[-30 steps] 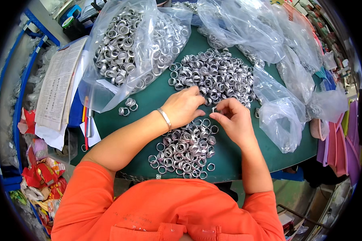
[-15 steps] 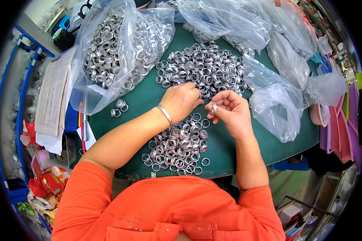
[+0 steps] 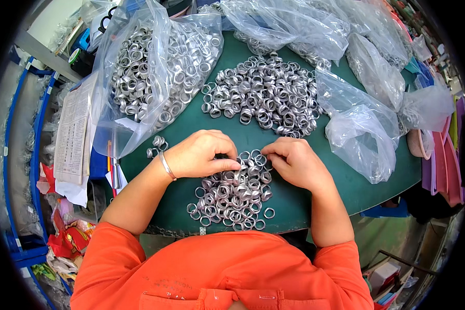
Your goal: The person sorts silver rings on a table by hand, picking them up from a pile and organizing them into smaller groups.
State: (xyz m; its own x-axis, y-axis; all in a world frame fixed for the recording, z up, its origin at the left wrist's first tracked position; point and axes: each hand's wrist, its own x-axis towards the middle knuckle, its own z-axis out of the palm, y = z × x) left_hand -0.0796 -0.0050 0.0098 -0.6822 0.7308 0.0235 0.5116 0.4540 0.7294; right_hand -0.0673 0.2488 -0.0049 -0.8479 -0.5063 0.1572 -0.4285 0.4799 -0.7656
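The person, in an orange top, works at a green table [image 3: 367, 191] with both hands low over the near pile of rings [image 3: 232, 196], a loose heap of small silver metal rings lying just in front of the body.

The left hand [image 3: 201, 154] rests knuckles up on the upper left edge of that pile. Its fingers are curled together with the thumb [image 3: 225, 165] pressed along beneath them, the tips down among the rings. Whether a ring is pinched there cannot be told; the fingers cover the spot. A thin silver bracelet [image 3: 166, 166] sits on the wrist.

The right hand [image 3: 294, 161] lies at the upper right edge of the same pile, close to the left hand but not touching it. Its fingers are bent and drawn together, tips pointing left onto the rings. What they grip, if anything, cannot be told.

Beyond the hands, a larger far pile of rings [image 3: 266, 98] lies loose on the table, well apart from the near one. To its left stands a clear plastic bag full of rings [image 3: 150, 72], with a few stray rings [image 3: 156, 145] below it. Crumpled clear plastic bags [image 3: 361, 129] lie to the right. A printed paper sheet [image 3: 72, 134] hangs at the left table edge.
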